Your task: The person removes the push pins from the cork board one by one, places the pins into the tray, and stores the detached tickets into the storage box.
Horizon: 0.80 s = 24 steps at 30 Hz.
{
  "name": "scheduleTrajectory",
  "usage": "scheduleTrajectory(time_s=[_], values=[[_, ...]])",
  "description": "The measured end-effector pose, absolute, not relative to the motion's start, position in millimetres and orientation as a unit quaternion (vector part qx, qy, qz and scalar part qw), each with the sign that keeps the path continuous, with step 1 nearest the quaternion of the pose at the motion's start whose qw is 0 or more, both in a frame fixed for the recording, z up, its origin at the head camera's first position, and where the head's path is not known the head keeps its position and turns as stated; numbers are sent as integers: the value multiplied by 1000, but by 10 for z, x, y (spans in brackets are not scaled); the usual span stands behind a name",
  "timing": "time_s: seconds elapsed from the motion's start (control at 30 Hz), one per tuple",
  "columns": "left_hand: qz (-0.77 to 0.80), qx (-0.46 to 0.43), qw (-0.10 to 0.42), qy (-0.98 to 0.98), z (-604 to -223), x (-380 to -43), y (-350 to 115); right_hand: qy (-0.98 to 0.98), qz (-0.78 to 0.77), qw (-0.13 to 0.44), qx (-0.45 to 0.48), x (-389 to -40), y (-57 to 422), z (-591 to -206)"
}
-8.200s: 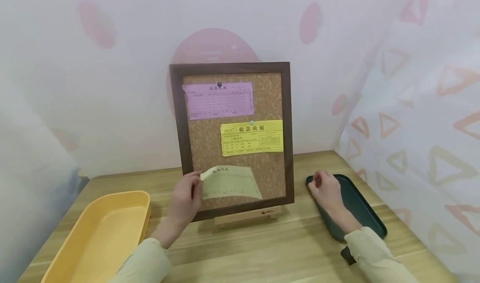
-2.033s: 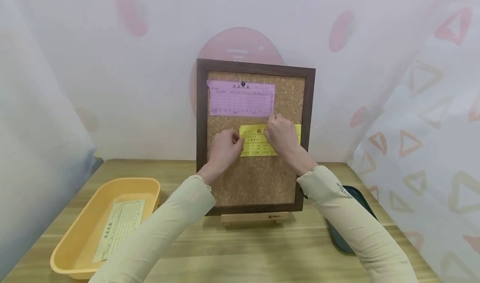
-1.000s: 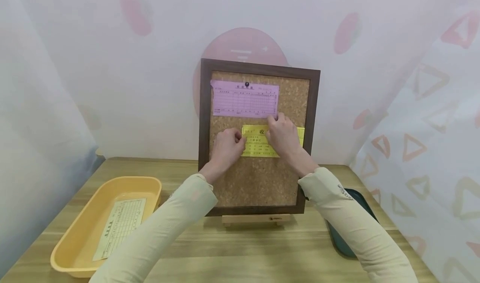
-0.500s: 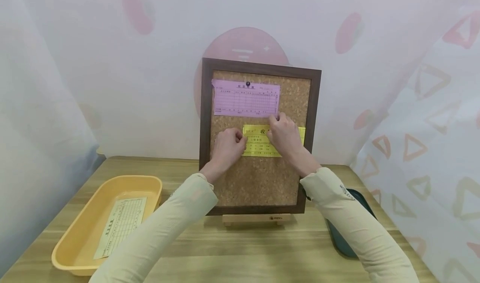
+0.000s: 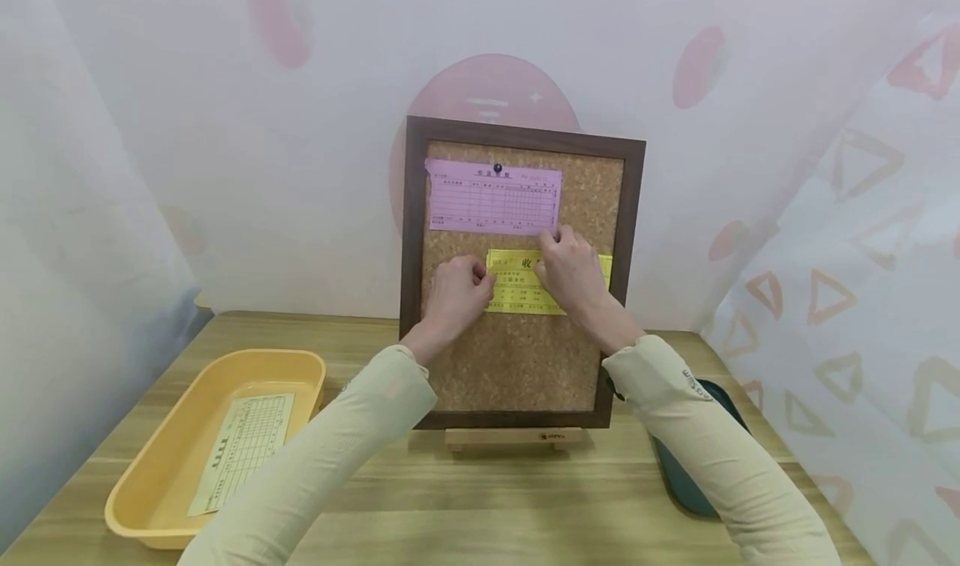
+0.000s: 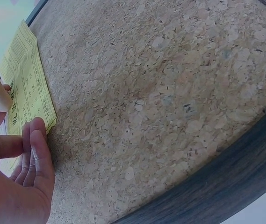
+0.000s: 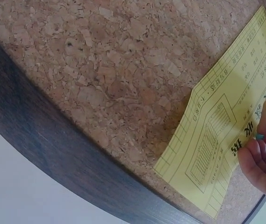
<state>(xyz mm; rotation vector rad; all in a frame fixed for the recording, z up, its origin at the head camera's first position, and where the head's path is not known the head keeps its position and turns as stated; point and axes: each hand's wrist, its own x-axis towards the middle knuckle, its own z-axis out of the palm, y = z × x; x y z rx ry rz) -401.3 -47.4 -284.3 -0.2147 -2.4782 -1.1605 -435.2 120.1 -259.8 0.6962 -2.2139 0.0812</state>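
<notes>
On the framed corkboard (image 5: 517, 366), a yellow receipt slip (image 5: 517, 295) lies right of centre. My left hand (image 5: 454, 295) pinches the slip's left edge between thumb and fingers. At its top edge, my right hand (image 5: 573, 272) pinches a small teal pushpin (image 7: 259, 136), which the right wrist view shows at the fingertips. How deep the pin sits in the cork is hidden. In that view the slip's far end bends slightly. Above it, a purple receipt slip (image 5: 491, 197) hangs from a black pushpin (image 5: 497, 167).
A yellow tray (image 5: 120, 495) at the left holds a pale green receipt slip (image 5: 243, 445). The dark green tray (image 5: 684, 491) at the right is partly covered by my right sleeve. A wooden easel (image 5: 495, 438) supports the board on the wooden table (image 5: 480, 516).
Earlier the pale green slip was at the board's bottom in my left hand; now it lies in the yellow tray. Both hands moved to the yellow slip and have barely shifted these last two seconds.
</notes>
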Motion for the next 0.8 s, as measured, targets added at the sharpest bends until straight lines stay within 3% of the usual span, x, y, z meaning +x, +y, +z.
scheduleTrajectory(time_s=[0.8], values=[[-426, -76, 181, -883, -2846, -4008, -483, -877, 36, 386, 284, -4352, 1219, -2601]])
